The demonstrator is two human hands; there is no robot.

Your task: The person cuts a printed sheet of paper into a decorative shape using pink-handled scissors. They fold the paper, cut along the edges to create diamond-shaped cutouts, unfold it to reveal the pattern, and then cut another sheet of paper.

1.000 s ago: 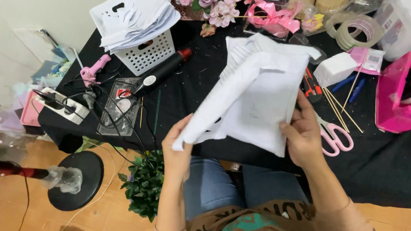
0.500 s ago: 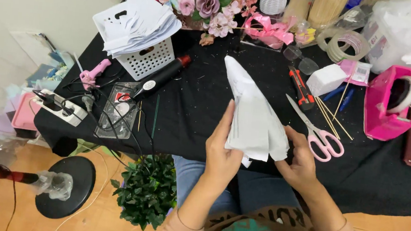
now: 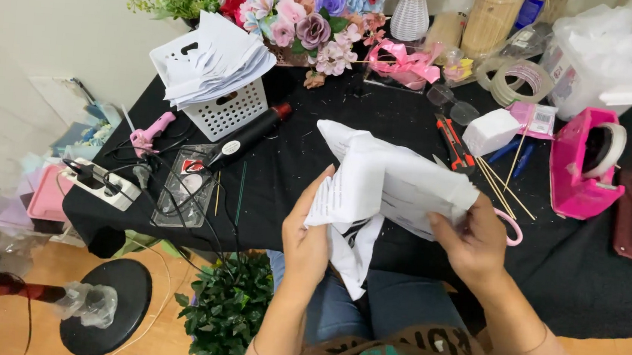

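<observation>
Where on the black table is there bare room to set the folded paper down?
Bare cloth lies between the glue gun and the white paper, and right of the right hand below the pink tape dispenser. The back edge by the flowers and white basket is crowded.

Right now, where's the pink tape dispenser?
In the head view, the pink tape dispenser stands on the black table at the person's right, beyond the right hand, beside the wooden sticks.
</observation>
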